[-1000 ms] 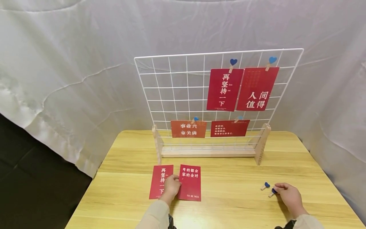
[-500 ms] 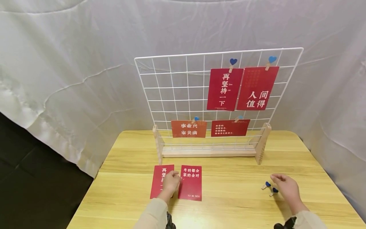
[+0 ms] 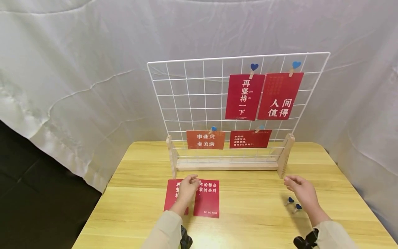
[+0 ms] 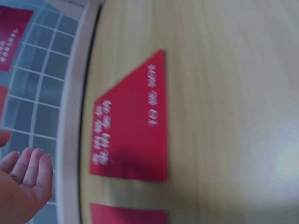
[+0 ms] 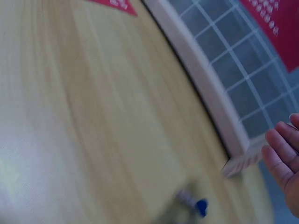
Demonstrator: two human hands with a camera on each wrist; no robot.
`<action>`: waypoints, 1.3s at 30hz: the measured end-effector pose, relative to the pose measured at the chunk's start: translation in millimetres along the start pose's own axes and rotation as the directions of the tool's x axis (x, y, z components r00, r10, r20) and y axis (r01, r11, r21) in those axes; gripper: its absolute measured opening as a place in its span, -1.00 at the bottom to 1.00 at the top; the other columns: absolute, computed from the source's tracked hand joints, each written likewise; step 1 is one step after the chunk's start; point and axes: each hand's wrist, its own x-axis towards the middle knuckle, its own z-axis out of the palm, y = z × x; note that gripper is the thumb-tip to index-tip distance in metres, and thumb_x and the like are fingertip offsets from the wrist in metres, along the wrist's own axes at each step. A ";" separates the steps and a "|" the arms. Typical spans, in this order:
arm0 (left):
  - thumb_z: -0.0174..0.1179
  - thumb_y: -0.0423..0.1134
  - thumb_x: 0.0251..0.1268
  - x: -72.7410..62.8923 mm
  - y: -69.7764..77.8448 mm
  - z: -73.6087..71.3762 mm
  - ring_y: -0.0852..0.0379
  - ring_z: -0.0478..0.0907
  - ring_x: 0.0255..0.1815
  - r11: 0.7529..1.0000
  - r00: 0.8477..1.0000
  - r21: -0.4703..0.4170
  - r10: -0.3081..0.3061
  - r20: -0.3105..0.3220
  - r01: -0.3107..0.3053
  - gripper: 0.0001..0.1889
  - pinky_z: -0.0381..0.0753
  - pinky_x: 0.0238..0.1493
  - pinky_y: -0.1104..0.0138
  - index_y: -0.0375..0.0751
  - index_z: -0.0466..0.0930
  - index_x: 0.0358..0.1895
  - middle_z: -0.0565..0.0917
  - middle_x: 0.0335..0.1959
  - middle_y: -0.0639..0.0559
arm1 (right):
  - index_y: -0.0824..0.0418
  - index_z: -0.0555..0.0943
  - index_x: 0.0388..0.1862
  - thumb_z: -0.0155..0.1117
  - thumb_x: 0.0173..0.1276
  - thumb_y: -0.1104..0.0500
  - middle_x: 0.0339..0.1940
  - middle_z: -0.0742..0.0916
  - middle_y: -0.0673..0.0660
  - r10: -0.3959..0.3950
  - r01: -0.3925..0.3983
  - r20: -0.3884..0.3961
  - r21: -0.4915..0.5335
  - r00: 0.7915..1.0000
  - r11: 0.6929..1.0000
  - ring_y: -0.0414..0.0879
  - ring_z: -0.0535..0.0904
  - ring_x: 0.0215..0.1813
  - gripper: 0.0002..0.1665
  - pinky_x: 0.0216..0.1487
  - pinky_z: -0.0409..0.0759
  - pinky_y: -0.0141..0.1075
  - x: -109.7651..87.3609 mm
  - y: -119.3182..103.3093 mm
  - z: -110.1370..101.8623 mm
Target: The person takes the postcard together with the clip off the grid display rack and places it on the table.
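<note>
My left hand (image 3: 187,191) is raised over two red cards on the table, its fingers loosely bent and holding nothing. Partly beneath it lies the left red card (image 3: 171,195); the right red card (image 3: 206,204) with white lettering shows more fully beside it. In the left wrist view the palm and fingers of that hand (image 4: 25,186) are bare. My right hand (image 3: 304,195) hovers above two small wooden clothespins with dark blue hearts, the farther clothespin (image 3: 290,200) and the nearer clothespin (image 3: 298,206). Nothing lies in the fingers of the right hand (image 5: 286,156).
Behind the cards stands a white wire grid rack (image 3: 194,95) on a wooden base (image 3: 227,166). Two red cards hang at its upper right; an orange card (image 3: 205,140) and a dark red card (image 3: 249,139) hang lower. Heart clothespins hold them. Pale cloth surrounds the table.
The right hand has left the two clothespins and risen forward, away from the near edge. My left hand has lifted off the cards and also moved forward. Cards and clothespins stay put.
</note>
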 end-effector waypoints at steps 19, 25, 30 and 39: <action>0.05 -0.30 0.17 17.9 67.6 0.9 -0.05 0.43 -0.06 0.982 0.982 -0.167 0.113 0.151 -0.087 -0.63 0.45 -0.07 0.18 -0.36 0.37 0.05 0.45 -0.06 -0.26 | 0.27 0.45 0.04 0.10 0.19 -0.06 -0.05 0.57 0.19 -0.237 0.225 0.045 0.181 0.971 0.957 -0.10 0.46 -0.05 -0.46 -0.01 0.39 -0.14 -12.2 -172.5 -25.5; 0.01 -0.21 0.21 24.7 85.7 5.2 -0.09 0.39 -0.03 0.968 0.968 -0.208 0.177 0.180 -0.139 -0.60 0.44 -0.06 0.16 -0.36 0.34 0.07 0.45 -0.06 -0.23 | 0.39 0.41 0.03 0.02 0.26 -0.04 -0.17 0.59 -0.04 -0.264 0.261 0.017 0.099 0.964 0.960 -0.37 0.44 -0.19 -0.44 -0.16 0.43 -0.50 -21.6 -227.3 -30.0; 0.00 -0.16 0.22 30.2 103.3 8.3 -0.06 0.39 -0.01 0.963 0.953 -0.210 0.213 0.215 -0.167 -0.55 0.42 -0.04 0.14 -0.37 0.30 0.10 0.39 0.05 -0.24 | 0.45 0.40 0.01 0.01 0.27 -0.01 -0.27 0.57 -0.18 -0.315 0.313 0.001 0.106 0.949 0.944 -0.38 0.45 -0.25 -0.45 -0.19 0.41 -0.58 -17.0 -251.5 -32.7; -0.03 -0.22 0.24 39.1 135.8 11.4 -0.17 0.35 0.01 0.944 0.944 -0.255 0.262 0.199 -0.208 -0.62 0.40 -0.02 0.15 -0.41 0.34 0.05 0.41 0.01 -0.28 | 0.33 0.42 0.03 0.00 0.26 -0.07 -0.17 0.60 -0.02 -0.333 0.331 0.023 0.067 0.943 0.941 -0.29 0.44 -0.14 -0.45 -0.03 0.40 -0.19 -7.0 -283.7 -36.7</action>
